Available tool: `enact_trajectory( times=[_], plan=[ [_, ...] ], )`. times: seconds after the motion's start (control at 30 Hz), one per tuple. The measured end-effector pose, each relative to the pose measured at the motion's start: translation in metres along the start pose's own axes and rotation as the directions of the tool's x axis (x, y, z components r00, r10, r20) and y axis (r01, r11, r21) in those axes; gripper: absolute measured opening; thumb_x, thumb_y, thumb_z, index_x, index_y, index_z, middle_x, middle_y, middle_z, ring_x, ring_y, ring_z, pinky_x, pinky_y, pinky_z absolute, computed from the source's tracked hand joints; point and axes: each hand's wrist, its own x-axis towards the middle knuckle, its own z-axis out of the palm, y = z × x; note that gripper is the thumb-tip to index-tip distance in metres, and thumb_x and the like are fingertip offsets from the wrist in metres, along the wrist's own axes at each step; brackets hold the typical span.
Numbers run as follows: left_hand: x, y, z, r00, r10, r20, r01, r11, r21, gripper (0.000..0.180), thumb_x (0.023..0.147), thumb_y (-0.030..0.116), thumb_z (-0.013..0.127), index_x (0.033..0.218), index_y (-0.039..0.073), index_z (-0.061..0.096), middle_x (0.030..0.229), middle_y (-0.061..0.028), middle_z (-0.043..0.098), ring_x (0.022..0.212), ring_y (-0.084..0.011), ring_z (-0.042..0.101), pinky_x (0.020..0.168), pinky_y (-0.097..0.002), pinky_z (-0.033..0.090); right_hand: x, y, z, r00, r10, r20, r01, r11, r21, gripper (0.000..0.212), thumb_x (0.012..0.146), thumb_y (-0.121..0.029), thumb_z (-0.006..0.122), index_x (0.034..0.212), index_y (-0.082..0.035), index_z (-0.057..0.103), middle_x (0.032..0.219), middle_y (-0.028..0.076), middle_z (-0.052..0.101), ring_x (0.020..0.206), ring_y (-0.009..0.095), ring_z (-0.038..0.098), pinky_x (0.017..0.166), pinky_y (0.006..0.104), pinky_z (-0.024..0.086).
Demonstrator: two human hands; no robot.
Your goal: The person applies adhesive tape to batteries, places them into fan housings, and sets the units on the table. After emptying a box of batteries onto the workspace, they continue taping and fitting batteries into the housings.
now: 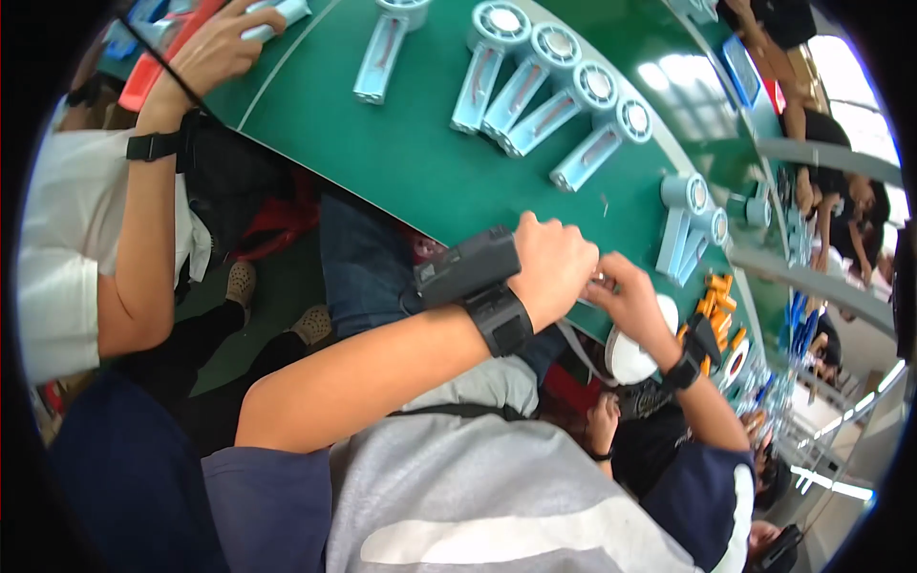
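Near the table's front edge, my left hand (554, 267) and my right hand (626, 298) meet with fingers closed. The right thumb and fingertips pinch something small right beside the left fingers, and the hands mostly hide it. A white round-ended object (634, 355) is just under my right hand and wrist. Beyond my hands, several light blue handheld fan housings (594, 143) lie on the green table (401, 158). Their handles are uncovered, with reddish wires showing inside. Another pair of fan housings (680, 229) lies to the right of my hands.
Orange parts (712, 310) are heaped to the right. At the upper left, a co-worker's hand (224, 48) holds a light blue part (277, 17) near a red bin (172, 57). More people sit along the far right side. A black device (468, 265) is strapped on my left wrist.
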Motion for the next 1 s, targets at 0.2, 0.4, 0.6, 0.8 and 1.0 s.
enact_trajectory(
  times=[0.2,0.4,0.6,0.8,1.0],
  plan=[
    [-0.004,-0.027,0.0,0.975,0.221,0.008,-0.218,0.966,-0.137,0.024,0.073,0.024,0.077,0.09,0.008,0.07,0.086,-0.009,0.065,0.085,-0.0293,0.064,0.073,-0.0431,0.048,-0.004,0.007,0.02,0.977,-0.12,-0.175,0.13,0.99,0.05,0.022,0.079,-0.014,0.079,0.096,-0.005,0.069,0.086,0.011,0.061,0.077,0.027,0.061,0.067,0.036,0.05],
    [-0.025,-0.014,-0.038,0.94,0.307,0.145,-0.336,0.907,0.254,0.027,0.075,0.018,0.077,0.097,0.006,0.066,0.091,-0.0101,0.063,0.086,-0.0295,0.06,0.072,-0.0411,0.046,-0.065,-0.012,0.012,0.769,0.034,-0.638,0.103,0.979,0.177,0.017,0.085,-0.014,0.075,0.097,-0.003,0.07,0.091,0.011,0.068,0.079,0.021,0.066,0.063,0.032,0.051],
    [0.107,-0.011,-0.107,0.899,0.243,-0.364,-0.161,0.957,0.241,0.022,0.085,0.02,0.068,0.095,0.001,0.065,0.091,-0.0187,0.066,0.083,-0.0379,0.064,0.071,-0.0457,0.049,-0.152,0.117,-0.019,0.538,0.483,-0.691,-0.348,0.874,0.339,0.022,0.089,-0.02,0.071,0.101,-0.001,0.068,0.08,0.012,0.071,0.071,0.022,0.07,0.065,0.0323,0.053],
    [0.256,-0.063,-0.091,0.939,-0.1,-0.328,0.248,0.859,0.448,0.036,0.078,0.034,0.068,0.104,0.009,0.07,0.101,-0.0184,0.071,0.098,-0.0393,0.067,0.084,-0.0491,0.054,-0.128,0.14,-0.003,0.365,0.651,-0.665,-0.75,0.629,0.204,0.028,0.087,-0.027,0.067,0.086,0.001,0.067,0.08,0.021,0.07,0.079,0.039,0.07,0.068,0.0464,0.056],
    [0.256,-0.118,-0.082,0.976,0.105,-0.192,0.049,0.751,0.659,0.037,0.081,0.033,0.068,0.109,0.009,0.07,0.103,-0.0178,0.069,0.102,-0.0392,0.064,0.09,-0.0464,0.051,-0.098,0.15,-0.005,0.323,0.699,-0.637,-0.744,0.604,0.285,0.031,0.086,-0.028,0.064,0.092,0.003,0.064,0.083,0.025,0.068,0.085,0.043,0.068,0.072,0.0496,0.055]
  ],
)
